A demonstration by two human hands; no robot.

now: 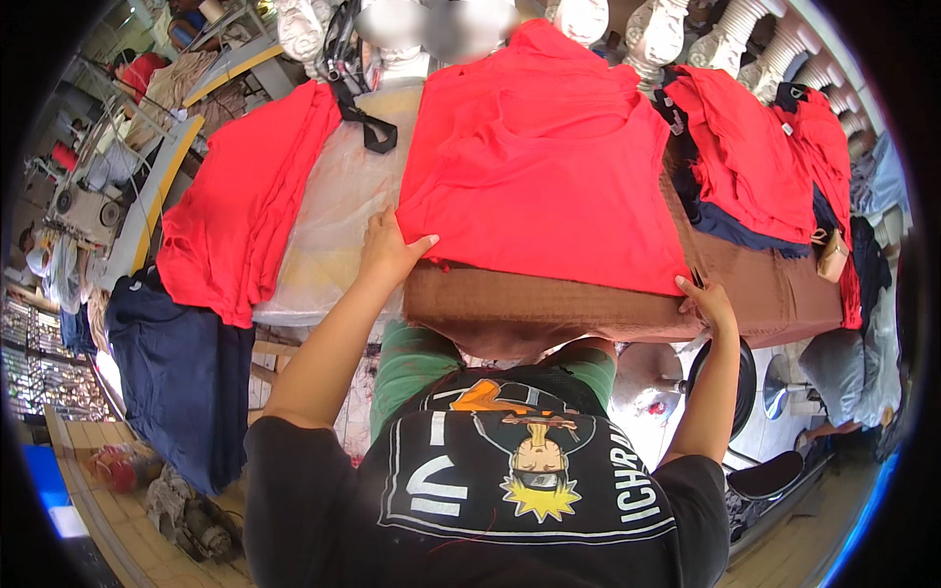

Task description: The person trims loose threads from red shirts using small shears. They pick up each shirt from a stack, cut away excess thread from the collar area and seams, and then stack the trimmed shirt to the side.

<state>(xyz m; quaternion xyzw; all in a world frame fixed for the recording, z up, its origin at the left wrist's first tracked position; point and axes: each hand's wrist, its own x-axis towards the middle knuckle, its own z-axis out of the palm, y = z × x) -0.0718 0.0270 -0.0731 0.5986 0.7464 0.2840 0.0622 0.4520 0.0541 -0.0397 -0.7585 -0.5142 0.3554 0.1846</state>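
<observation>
A red sleeveless top (549, 206) lies spread flat before me, its wide scooped neckline toward the far side. With my left hand (394, 250) I grip its near left corner, thumb on the cloth and fingers at the edge. The near right corner is between the thumb and fingers of my right hand (708, 302). A small dark pointed thing (697, 278) juts up from that right hand; its kind is too small to tell. More red cloth (529, 59) shows beneath and behind the top.
Brown cloth (549, 304) covers the table. Piles of red garments (250, 196) and navy garments (181, 372) hang at the left; another red pile (745, 157) sits on navy cloth at the right. White balusters (655, 39) line the far edge. A black strap (372, 132) lies left of the top.
</observation>
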